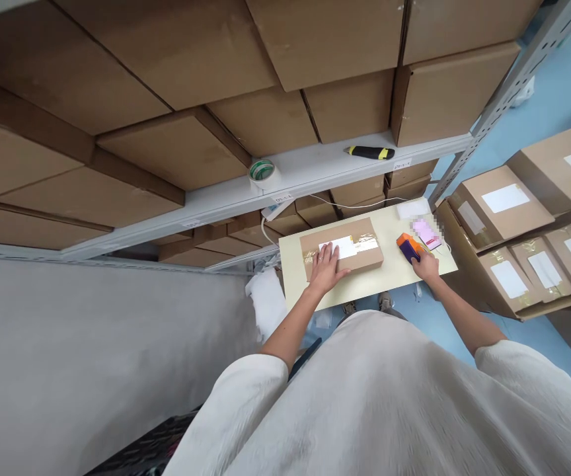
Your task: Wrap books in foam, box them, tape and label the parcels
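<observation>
A taped brown cardboard box point(365, 261) lies on a pale yellow board point(290, 284). My left hand point(326, 268) rests flat on top of the box with its fingers spread, touching the edge of a white label point(343, 247). To the right of the box, my right hand point(425, 266) is wrapped round an orange and purple handheld device point(407, 247), held low over the board. Just beyond the device lies a pink item point(427, 233), partly blurred out. A white box-shaped object point(413, 208) sits at the board's far right corner.
Ahead, a grey shelf point(310, 166) full of cartons holds a tape roll point(262, 172) and a black and yellow cutter point(369, 153) on its edge. At right, a big carton point(468, 277) contains labelled boxes. White wrapping point(267, 304) hangs left of the board.
</observation>
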`<state>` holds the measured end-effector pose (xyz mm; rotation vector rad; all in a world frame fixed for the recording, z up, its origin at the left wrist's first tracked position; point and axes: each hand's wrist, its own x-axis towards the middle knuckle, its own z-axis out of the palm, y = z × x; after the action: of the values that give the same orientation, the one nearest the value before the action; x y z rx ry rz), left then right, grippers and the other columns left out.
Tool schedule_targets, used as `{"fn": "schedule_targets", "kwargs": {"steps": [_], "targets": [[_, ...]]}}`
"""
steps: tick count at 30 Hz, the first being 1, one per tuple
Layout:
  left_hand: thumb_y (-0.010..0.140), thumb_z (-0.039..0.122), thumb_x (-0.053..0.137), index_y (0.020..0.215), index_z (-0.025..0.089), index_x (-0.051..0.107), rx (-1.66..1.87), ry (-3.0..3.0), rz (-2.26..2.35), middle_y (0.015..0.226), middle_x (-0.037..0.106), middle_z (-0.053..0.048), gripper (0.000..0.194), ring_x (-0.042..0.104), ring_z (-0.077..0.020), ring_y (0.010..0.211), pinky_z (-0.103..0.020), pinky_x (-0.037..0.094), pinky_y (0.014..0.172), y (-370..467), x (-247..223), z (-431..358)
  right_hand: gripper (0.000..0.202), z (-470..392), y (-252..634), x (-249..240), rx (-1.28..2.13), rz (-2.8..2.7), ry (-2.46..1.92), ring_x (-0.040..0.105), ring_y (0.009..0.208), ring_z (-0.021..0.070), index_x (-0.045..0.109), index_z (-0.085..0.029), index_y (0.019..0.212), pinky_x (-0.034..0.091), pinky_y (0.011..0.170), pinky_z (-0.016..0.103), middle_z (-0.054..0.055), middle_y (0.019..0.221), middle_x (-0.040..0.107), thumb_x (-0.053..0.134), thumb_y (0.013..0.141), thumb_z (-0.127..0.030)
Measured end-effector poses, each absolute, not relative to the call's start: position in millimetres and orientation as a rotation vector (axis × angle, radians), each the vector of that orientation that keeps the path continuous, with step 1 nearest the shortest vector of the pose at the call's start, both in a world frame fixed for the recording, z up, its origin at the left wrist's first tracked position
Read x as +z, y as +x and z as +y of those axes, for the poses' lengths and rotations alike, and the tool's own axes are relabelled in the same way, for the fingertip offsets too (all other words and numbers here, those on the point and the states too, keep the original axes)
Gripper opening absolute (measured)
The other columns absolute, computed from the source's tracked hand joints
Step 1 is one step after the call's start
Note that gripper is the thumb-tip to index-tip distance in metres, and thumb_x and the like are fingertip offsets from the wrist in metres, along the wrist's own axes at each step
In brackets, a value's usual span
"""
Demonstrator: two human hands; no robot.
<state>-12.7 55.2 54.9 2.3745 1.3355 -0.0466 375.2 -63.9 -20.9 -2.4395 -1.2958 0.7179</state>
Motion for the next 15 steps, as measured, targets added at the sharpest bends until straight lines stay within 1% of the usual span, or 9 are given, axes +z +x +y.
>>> {"fn": "schedule_targets", "kwargs": {"steps": [3, 5, 7, 11, 15], "targets": [[0.101, 0.067, 0.064, 0.173, 0.019, 0.042, 0.007, 2.383, 1.339, 0.176, 0.041, -0.023, 0.089, 0.031, -0.0408, 0.168, -0.06, 0.018, 0.14, -13.3, 55.4, 55.2, 0.035, -50.1, 385.5, 13.6, 0.821, -1.17, -2.315, 0.07, 0.112, 0.0415, 0.076, -0.021, 0.113, 0.053, 0.103, 0.057, 0.016, 0.109, 0.079, 0.062, 0.089, -0.044], [0.099, 0.068, 0.066, 0.172, 0.02, 0.043, 0.048, 2.38, 1.341, 0.17, 0.047, -0.023, 0.09, 0.035, -0.0406, 0.165, -0.06, 0.019, 0.139, -13.2, 55.7, 54.7, 0.037, -35.6, 389.5, 41.7, 0.928, -1.119, -2.135, 0.072, 0.106, 0.0376, 0.077, -0.022, 0.111, 0.057, 0.099, 0.052, 0.012, 0.105, 0.08, 0.062, 0.089, -0.048], [0.099, 0.066, 0.067, 0.172, 0.022, 0.043, 0.078, 2.378, 1.335, 0.167, 0.05, -0.021, 0.088, 0.037, -0.0403, 0.164, -0.061, 0.02, 0.139, -12.8, 56.0, 54.1, 0.036, -18.1, 387.5, 70.9, 1.012, -1.145, -1.931, 0.072, 0.105, 0.0347, 0.079, -0.023, 0.107, 0.058, 0.099, 0.049, 0.008, 0.106, 0.081, 0.066, 0.087, -0.05], [0.099, 0.061, 0.069, 0.171, 0.021, 0.044, 0.126, 2.378, 1.319, 0.168, 0.051, -0.021, 0.086, 0.037, -0.0412, 0.164, -0.062, 0.02, 0.139, -12.9, 55.6, 53.4, 0.04, 20.6, 360.0, 119.5, 1.212, -1.272, -1.662, 0.071, 0.114, 0.0331, 0.083, -0.024, 0.11, 0.054, 0.109, 0.048, 0.004, 0.113, 0.082, 0.074, 0.085, -0.054], [0.099, 0.056, 0.07, 0.169, 0.019, 0.047, 0.196, 2.366, 1.266, 0.172, 0.049, -0.021, 0.082, 0.036, -0.0397, 0.167, -0.06, 0.02, 0.141, -20.2, 54.9, 53.3, 0.047, 57.0, 315.1, 141.8, 1.453, -1.42, -1.472, 0.071, 0.119, 0.0333, 0.084, -0.023, 0.116, 0.049, 0.118, 0.052, 0.005, 0.118, 0.083, 0.078, 0.084, -0.057]]}}
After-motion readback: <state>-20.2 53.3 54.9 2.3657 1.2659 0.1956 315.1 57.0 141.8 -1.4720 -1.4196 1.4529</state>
